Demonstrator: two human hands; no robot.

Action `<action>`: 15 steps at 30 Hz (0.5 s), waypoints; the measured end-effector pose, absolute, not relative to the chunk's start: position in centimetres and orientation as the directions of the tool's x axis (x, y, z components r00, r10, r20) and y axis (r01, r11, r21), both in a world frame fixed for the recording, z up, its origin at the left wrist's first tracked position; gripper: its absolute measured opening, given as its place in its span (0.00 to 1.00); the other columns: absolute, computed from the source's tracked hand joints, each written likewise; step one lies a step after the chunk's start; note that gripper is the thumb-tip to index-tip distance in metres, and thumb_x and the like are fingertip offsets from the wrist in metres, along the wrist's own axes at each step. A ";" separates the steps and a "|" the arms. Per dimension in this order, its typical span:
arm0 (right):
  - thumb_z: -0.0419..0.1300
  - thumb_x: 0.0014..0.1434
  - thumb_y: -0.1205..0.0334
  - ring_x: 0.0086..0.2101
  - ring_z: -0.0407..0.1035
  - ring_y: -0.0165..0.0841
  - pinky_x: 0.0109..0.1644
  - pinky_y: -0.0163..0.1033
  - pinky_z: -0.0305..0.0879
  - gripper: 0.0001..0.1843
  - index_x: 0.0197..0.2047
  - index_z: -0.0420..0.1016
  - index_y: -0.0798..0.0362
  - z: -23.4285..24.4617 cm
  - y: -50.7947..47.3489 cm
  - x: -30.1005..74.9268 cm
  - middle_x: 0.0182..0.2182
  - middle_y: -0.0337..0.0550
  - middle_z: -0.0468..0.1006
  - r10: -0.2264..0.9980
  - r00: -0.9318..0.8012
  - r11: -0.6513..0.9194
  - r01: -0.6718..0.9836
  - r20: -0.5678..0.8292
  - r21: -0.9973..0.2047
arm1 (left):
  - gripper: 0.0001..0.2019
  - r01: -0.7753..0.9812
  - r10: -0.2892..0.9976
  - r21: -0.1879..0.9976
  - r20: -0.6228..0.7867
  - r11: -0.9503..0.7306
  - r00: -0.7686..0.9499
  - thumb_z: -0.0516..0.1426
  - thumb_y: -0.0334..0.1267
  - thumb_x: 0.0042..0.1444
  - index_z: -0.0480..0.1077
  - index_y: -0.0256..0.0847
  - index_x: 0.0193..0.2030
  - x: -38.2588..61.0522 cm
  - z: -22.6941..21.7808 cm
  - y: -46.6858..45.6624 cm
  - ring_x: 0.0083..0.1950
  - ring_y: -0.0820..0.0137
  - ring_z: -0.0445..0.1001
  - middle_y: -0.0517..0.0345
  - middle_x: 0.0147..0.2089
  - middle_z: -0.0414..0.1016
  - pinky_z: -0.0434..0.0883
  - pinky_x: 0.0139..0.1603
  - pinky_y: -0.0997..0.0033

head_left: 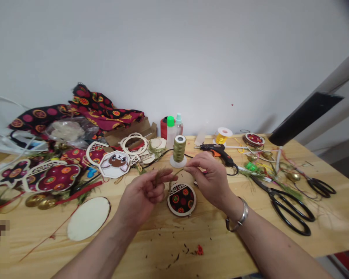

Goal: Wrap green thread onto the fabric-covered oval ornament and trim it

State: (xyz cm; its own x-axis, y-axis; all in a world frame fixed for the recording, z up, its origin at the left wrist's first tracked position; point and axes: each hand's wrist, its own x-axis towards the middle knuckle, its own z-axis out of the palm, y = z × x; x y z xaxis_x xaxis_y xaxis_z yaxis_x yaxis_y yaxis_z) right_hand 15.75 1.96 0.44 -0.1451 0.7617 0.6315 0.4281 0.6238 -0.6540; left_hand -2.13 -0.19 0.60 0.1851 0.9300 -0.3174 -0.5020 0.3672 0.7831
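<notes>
My left hand [145, 192] is held up over the table with olive thread [163, 174] looped round its outstretched fingers; the thumb and lower fingers are curled in. Thumb and fingertips of my right hand [208, 174] pinch a strand of the same thread, drawn to the right of the left hand. Just behind both hands stands a cone spool of olive thread [179, 149] on a white base. Below and between them lies a round ornament [182, 199] with a pale wooden rim, a lattice top and dark flowered fabric. My right wrist wears a silver bracelet.
Large black scissors [291, 209] and a smaller pair [321, 187] lie to the right. A glue gun [216, 151], yellow thread spool [222, 135] and bottles [170, 130] stand behind. Ornaments, patterned fabric [104, 104] and a pale oval disc [88, 218] are at left. Red scraps [199, 250] lie in front.
</notes>
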 end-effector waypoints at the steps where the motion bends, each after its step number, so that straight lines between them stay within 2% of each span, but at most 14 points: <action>1: 0.59 0.55 0.70 0.32 0.66 0.32 0.38 0.39 0.64 0.07 0.27 0.73 0.51 0.4 2.0 15.7 0.26 0.39 0.75 0.760 -0.143 0.625 0.427 0.634 -0.653 | 0.14 -0.504 0.931 0.784 -0.314 0.364 0.185 0.56 0.38 0.47 0.79 0.30 0.35 -2.1 0.6 -0.2 0.18 0.82 0.45 0.36 0.37 0.79 0.45 0.19 0.77; 8: 0.59 0.55 0.70 0.31 0.67 0.32 0.37 0.39 0.63 0.07 0.27 0.73 0.51 0.5 2.1 15.8 0.26 0.39 0.75 0.766 -0.137 0.612 0.451 0.628 -0.649 | 0.14 -0.513 0.930 0.776 -0.315 0.367 0.188 0.56 0.37 0.48 0.78 0.30 0.36 -2.2 0.5 -0.1 0.19 0.81 0.44 0.36 0.38 0.79 0.45 0.19 0.77; 15: 0.59 0.55 0.71 0.31 0.66 0.31 0.37 0.39 0.63 0.07 0.27 0.73 0.51 0.3 1.9 15.7 0.26 0.39 0.75 0.757 -0.170 0.632 0.434 0.631 -0.641 | 0.22 -0.475 0.929 0.800 -0.297 0.367 0.220 0.54 0.50 0.53 0.78 0.31 0.37 -2.0 0.5 -0.2 0.19 0.80 0.44 0.38 0.37 0.78 0.45 0.20 0.75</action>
